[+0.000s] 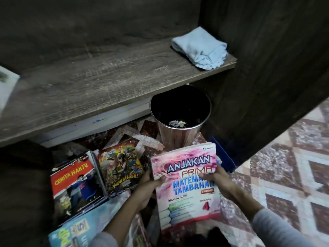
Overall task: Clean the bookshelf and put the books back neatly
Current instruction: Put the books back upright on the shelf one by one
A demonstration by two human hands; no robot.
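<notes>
Fingers of the left hand [149,189] grip the left edge of the pink Anjakan Prima book [187,193] and the right hand [219,182] clamps its other edge, steadying it cover-up, probably for lifting to the shelf [106,82]. The Cerita Hantu book [74,182] and Newsflash comic [121,168] wait on the floor [284,157]. A folded blue cloth [201,49] sits parked at the shelf's right end.

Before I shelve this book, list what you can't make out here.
Head view:
- Bin: inside too dark; only one crumpled scrap shows.
- Pink book: right hand covers part of the title with its thumb.
- Blue book: cut off by the bottom edge, blurred.
- White thing: cut off by the left edge, blurred.
</notes>
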